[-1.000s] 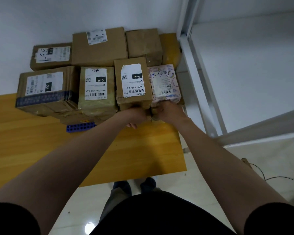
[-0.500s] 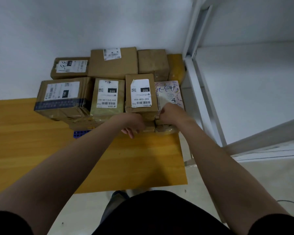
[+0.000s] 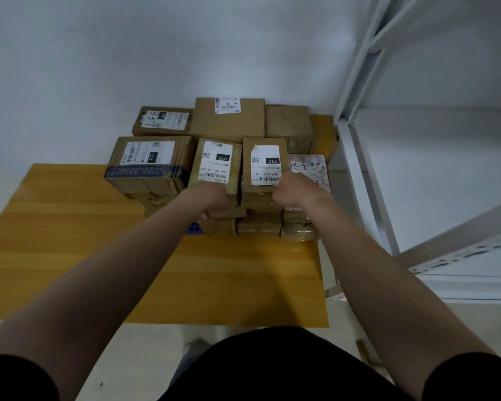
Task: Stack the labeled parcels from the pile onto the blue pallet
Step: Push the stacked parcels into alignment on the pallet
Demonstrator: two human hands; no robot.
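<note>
Several brown labeled parcels are stacked against the wall on a blue pallet (image 3: 193, 228), of which only a small corner shows. The parcel labeled 032 (image 3: 265, 166) lies on top at the front of the stack. My left hand (image 3: 214, 202) grips its near left corner, overlapping the end of the parcel labeled 010 (image 3: 214, 163). At the near right corner my right hand (image 3: 294, 192) is closed on it, next to a pink patterned parcel (image 3: 307, 167). A wider parcel labeled 150 (image 3: 149, 157) sits at the left.
The pallet rests on a yellow wooden board (image 3: 156, 270) on the floor. A white metal shelf rack (image 3: 359, 157) stands close on the right of the stack. More parcels (image 3: 227, 120) fill the back row against the white wall.
My hands have moved apart from the near face of the 032 parcel to its two near corners. The view has tilted up, so the stack sits lower in frame.
</note>
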